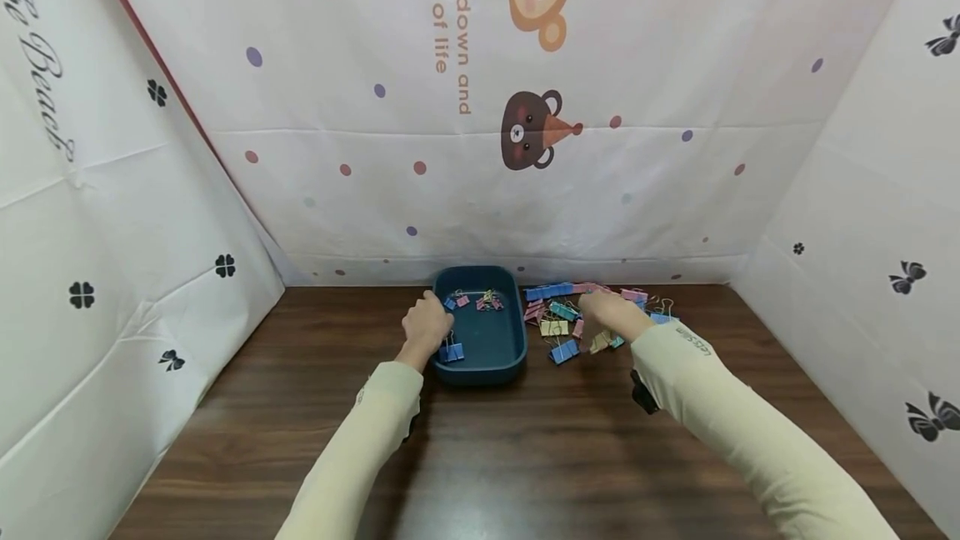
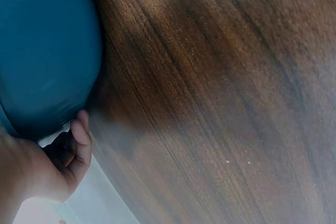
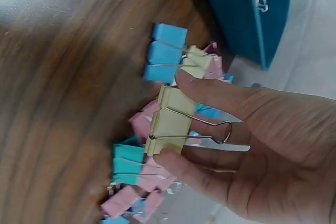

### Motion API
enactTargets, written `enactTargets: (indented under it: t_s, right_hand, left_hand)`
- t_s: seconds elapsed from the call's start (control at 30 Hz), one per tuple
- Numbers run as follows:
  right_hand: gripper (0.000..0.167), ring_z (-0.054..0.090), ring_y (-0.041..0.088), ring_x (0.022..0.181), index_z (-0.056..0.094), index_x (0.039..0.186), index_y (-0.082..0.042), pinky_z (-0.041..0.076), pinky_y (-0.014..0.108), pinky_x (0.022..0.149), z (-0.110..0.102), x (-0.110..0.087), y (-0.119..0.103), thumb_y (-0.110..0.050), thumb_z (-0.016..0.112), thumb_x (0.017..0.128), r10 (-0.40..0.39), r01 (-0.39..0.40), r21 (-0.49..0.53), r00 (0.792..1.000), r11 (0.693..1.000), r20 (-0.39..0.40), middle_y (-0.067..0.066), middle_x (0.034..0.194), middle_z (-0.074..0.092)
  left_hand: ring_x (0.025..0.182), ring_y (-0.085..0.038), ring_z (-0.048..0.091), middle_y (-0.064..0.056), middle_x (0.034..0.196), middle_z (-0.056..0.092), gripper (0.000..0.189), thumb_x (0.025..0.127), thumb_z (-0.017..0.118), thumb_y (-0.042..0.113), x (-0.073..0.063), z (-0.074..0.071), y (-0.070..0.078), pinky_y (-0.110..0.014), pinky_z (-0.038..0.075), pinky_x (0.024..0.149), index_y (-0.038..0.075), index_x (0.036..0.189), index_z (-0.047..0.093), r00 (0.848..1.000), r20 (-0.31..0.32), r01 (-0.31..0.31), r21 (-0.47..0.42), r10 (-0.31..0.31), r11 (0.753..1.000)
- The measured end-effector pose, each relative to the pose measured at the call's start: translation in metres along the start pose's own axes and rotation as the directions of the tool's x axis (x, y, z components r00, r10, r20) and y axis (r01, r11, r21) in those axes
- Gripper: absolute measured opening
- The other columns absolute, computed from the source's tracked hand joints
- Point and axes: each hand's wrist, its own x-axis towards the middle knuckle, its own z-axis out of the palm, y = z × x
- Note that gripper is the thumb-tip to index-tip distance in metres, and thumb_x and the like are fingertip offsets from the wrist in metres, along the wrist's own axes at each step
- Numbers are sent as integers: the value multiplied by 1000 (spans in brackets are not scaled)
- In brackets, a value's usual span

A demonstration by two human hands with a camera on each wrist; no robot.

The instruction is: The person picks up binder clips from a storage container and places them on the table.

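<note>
My left hand [image 1: 427, 322] grips the left rim of a dark blue plastic bin [image 1: 491, 373], its fingers [image 2: 81, 145] curled against the outer wall in the left wrist view. Several small binder clips [image 1: 490, 301] and a larger blue binder clip [image 1: 451, 352] lie inside. To the right of the bin, my right hand [image 1: 609, 313] is over a pile of colourful binder clips [image 1: 553, 327]. In the right wrist view, thumb and fingers pinch a yellow binder clip [image 3: 176, 114] by the ends of its body, its wire handles pointing toward the palm.
Loose around the held clip lie a blue binder clip [image 3: 166, 53], a green binder clip [image 3: 127, 163] and several pink ones. Behind the brown wooden table [image 1: 300, 440] hangs a patterned white cloth [image 1: 450, 198], with more cloth at both sides.
</note>
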Motion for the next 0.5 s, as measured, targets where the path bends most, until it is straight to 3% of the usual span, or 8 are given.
enactTargets:
  t_s: [0.23, 0.4, 0.5]
  right_hand:
    - [18, 71, 21, 80, 70, 87, -7, 61, 38, 80, 18, 10, 19, -19, 83, 86, 3, -12, 118, 997, 993, 73, 6, 88, 69]
    - [27, 71, 23, 80, 62, 88, -5, 62, 37, 75, 28, 12, 23, -19, 85, 84, 9, -15, 167, 999, 986, 35, 7, 87, 64]
    - [30, 70, 25, 78, 62, 88, -4, 61, 36, 69, 32, 12, 21, -21, 86, 83, 10, -11, 133, 1000, 991, 11, 7, 85, 63]
  left_hand:
    - [78, -31, 68, -19, 93, 70, 46, 96, 62, 21, 1, 2, 0, -49, 58, 79, -5, 132, 52, 1000, 3, -4, 26, 4, 1000]
    - [74, -30, 68, -18, 89, 69, 47, 96, 63, 21, 1, 1, 0, -49, 59, 77, -5, 133, 52, 1000, -6, -10, 36, 10, 999]
    - [76, -31, 68, -18, 91, 69, 47, 96, 62, 22, 1, 1, 1, -49, 59, 78, -6, 132, 53, 1000, -10, -15, 42, 16, 999]
